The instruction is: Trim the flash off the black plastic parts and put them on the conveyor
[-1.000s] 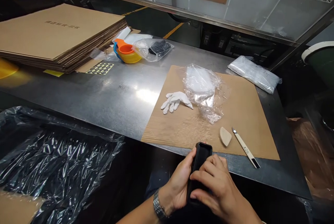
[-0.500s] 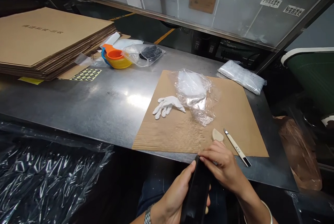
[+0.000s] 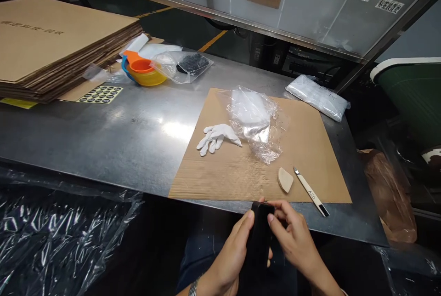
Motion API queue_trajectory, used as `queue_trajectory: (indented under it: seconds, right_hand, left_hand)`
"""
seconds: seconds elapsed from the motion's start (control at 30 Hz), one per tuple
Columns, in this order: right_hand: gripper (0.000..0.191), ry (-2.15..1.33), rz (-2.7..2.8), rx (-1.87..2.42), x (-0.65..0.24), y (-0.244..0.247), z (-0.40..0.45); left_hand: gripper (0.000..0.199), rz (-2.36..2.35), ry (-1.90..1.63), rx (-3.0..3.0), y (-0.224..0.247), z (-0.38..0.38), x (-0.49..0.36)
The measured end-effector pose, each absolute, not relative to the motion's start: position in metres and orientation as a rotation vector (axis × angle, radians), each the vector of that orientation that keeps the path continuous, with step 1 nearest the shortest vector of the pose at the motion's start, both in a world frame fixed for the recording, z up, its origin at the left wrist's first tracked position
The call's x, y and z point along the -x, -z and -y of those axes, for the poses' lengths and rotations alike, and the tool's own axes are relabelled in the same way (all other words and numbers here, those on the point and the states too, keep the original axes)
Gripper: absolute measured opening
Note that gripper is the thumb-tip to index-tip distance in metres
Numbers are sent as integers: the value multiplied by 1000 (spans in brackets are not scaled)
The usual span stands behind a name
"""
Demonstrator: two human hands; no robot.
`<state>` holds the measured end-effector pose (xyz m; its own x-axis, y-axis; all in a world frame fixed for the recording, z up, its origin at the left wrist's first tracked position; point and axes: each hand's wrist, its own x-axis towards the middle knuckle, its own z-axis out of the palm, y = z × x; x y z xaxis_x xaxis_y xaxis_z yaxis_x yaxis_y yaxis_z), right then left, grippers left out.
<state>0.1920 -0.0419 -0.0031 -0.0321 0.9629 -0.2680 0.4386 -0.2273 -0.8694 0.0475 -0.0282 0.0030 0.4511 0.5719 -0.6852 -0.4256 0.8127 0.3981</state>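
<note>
A black, smooth, elongated piece [image 3: 259, 236] is held up in front of my lap, just off the table's front edge; its exact kind does not show. My left hand [image 3: 234, 250] wraps its side, with the thumb along the left edge and fingertips showing at the right. The thumb and fingers of my right hand [image 3: 291, 229] pinch its upper right corner. Just beyond the hands, on a cardboard sheet [image 3: 220, 176], lie a beige wedge-shaped block [image 3: 285, 180] and a pale-handled trimming knife [image 3: 312, 192] marked A26.
A white glove [image 3: 218, 138] and a crumpled clear plastic bag [image 3: 255, 119] lie on the cardboard. Flattened cartons [image 3: 69, 34] are stacked at left, near orange and yellow cups [image 3: 146, 73] and a sticker sheet [image 3: 100, 94]. A wrapped white packet [image 3: 317, 97] lies at back right.
The black piece has tipped so its upper end face shows more. My right hand has shifted from its top left corner to its right corner, uncovering the beige block.
</note>
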Motion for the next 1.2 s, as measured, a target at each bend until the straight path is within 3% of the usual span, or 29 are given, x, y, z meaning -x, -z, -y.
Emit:
queue_trajectory:
  seconds: [0.23, 0.43, 0.53, 0.67, 0.83, 1.0, 1.2]
  right_hand:
    - [33, -1205, 1456, 1714, -185, 7, 37]
    - [78, -1322, 1622, 1633, -176, 11, 61]
    - [87, -1538, 1525, 1472, -174, 6, 68]
    - [83, -1782, 1280, 1316, -176, -2, 69]
    - [77, -1814, 1104, 1250, -184, -2, 64]
    - [55, -1558, 1101, 1471, -184, 12, 58]
    - [71, -1265, 1347, 1586, -180, 19, 46]
  left_hand:
    - [51, -896, -578, -117, 2, 25, -46]
    - [42, -811, -678, 52, 6, 16, -42]
    - [41, -820, -630, 66, 10, 14, -40]
    - [55, -692, -506, 110, 19, 13, -38]
    - [59, -602, -490, 148, 20, 10, -36]
    - [37, -655, -639, 124, 13, 6, -33]
    - [34, -765, -695, -308, 3, 7, -31]
